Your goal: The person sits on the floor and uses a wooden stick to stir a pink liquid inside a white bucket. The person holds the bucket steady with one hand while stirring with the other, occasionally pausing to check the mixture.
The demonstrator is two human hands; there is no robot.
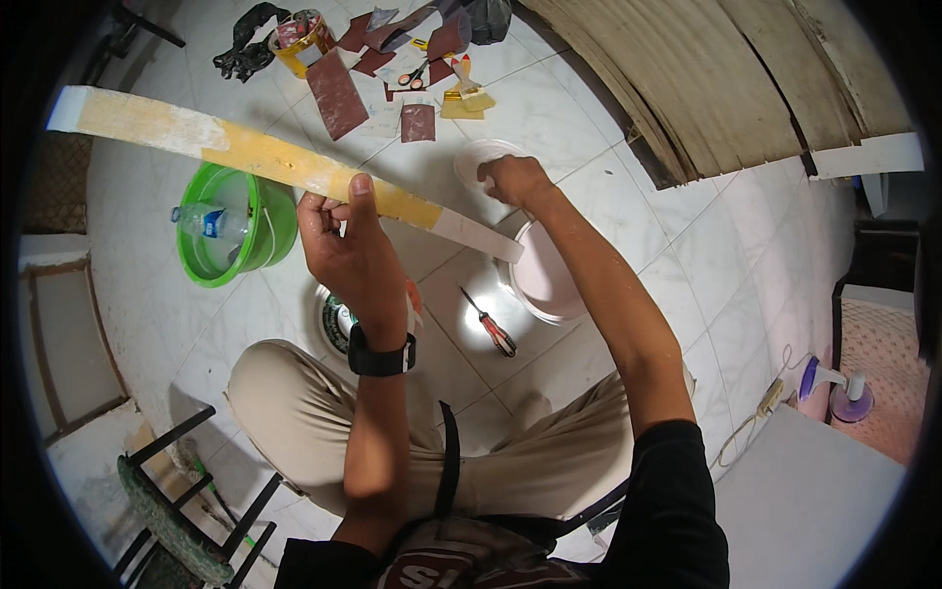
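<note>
the person sits on the white tile floor (687,245) with knees bent in tan pants. the left hand (348,240) is closed around a long flat strip of wood (265,152). the thumb lies on top of it and the fingers curl under it. the strip is yellow in the middle and white at both ends. it is up in the air, off the floor, and it runs from the far left, high up, down to the middle. its near end hangs over the white bucket (545,280).

the right hand (515,179) reaches out past the strip. it rests on a small round white lid (476,157) that lies on the floor. the fingers bend down onto the lid and touch it. i cannot tell if they pinch it.

the white bucket stands on the floor just under the right arm. a screwdriver (489,322) with a red and black handle lies on the floor just beside the bucket. a round tin (337,322) sits under the left wrist, partly hidden. there is a black watch (381,358) on that wrist.

a green bowl (270,231) stands to the left, below the strip, with a plastic bottle (206,223) lying in it. farther away lie sheets of brown sandpaper (337,93), a paint brush (471,93), small scissors (414,77), a yellow can (304,39) and a black glove (250,44). a stack of long bent wood boards (726,79) lies at the top right.
</note>
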